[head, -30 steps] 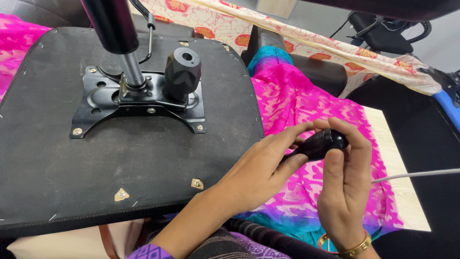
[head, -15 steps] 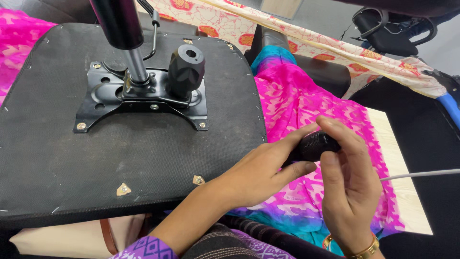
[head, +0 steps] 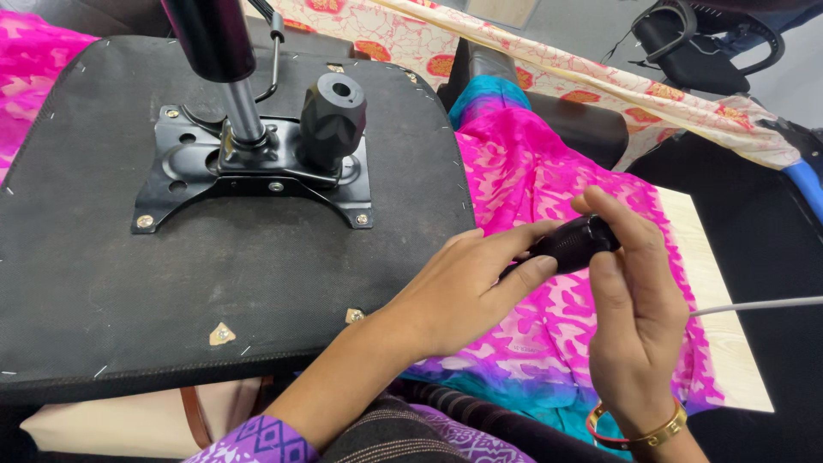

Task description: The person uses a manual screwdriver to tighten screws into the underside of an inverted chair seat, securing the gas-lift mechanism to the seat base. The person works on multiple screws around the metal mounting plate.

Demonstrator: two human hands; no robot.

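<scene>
Since a second ago our hands have drifted apart a little: the right hand has opened its grip and lifted its fingers higher over the small black cylinder, while the left hand has stretched its thumb and fingers further along the piece. The view has also shifted slightly, so the seat sits a touch lower and nearer in the frame.

We now hold the black cylinder between both hands, above the pink patterned cloth that lies across our lap. Our left hand pinches its near end between thumb and forefinger, fingers narrow and closed on it. Our right hand curls over its far end with the fingertips resting on top, the palm turned toward us; a gold bangle circles that wrist.

To our left lies the upturned chair seat, its black underside facing up. Bolted to it is a black metal mounting plate, from which a gas-lift column rises out of frame. Just beside the column stands a ribbed black knob. A white cable runs off to the right, near our right hand but apart from it. A cream floral cloth stretches across the background.
</scene>
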